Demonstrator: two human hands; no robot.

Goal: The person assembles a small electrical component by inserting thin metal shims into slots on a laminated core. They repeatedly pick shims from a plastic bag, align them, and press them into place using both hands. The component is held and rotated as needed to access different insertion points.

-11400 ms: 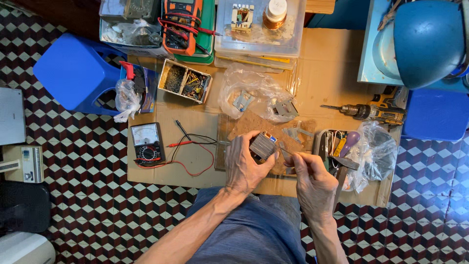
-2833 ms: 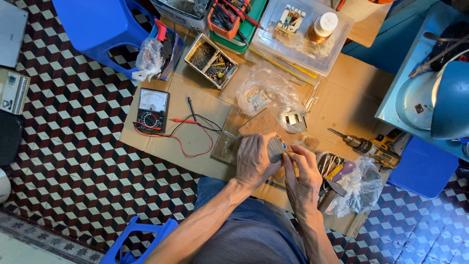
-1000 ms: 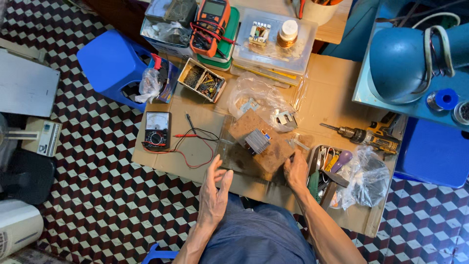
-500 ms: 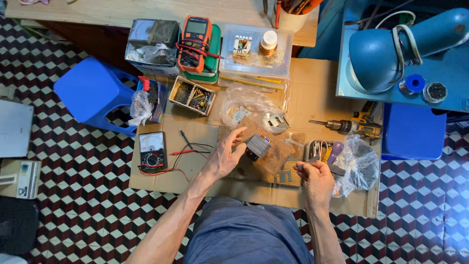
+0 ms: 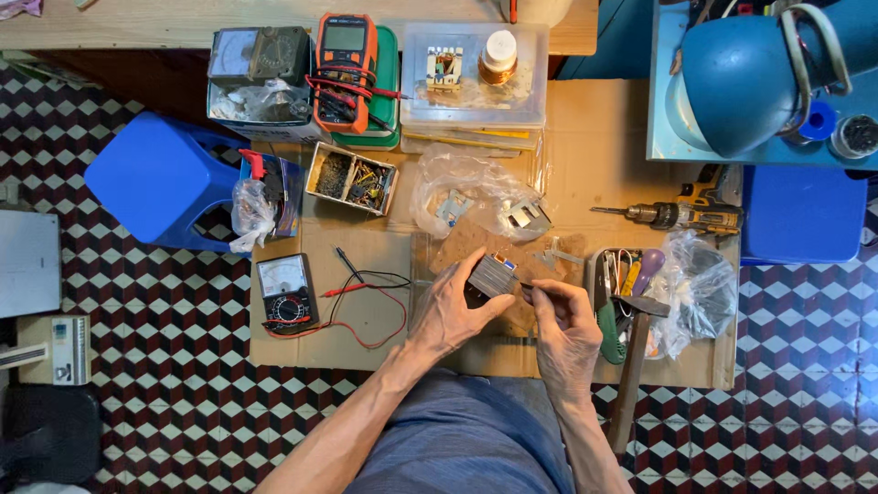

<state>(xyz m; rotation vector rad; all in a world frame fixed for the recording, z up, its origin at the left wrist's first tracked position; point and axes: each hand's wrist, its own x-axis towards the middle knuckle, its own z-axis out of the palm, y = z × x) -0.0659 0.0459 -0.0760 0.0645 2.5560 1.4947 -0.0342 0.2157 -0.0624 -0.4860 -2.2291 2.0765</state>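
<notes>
Both hands were back on the small transformer core [image 5: 492, 274], which half a second earlier had sat alone on the brown board [image 5: 476, 242] with only the left hand reaching for it. The left hand [image 5: 455, 311] had its grip closed around the near side of that grey laminated block, thumb and fingers wrapped under it. The right hand [image 5: 562, 316] was pinched shut at the block's right end on something thin; I couldn't tell if it was a lamination or a small tool. So the work on the core looked resumed after that short pause.

The block was held just above the board, near the middle of the cardboard sheet [image 5: 585, 119] on the floor. At the sheet's left edge lay an analog multimeter [image 5: 285, 291] with red and black leads [image 5: 366, 288]. A hammer [image 5: 631, 361] and a tray of hand tools [image 5: 626, 274] sat by the right hand, a cordless drill [image 5: 677, 215] further back.
</notes>
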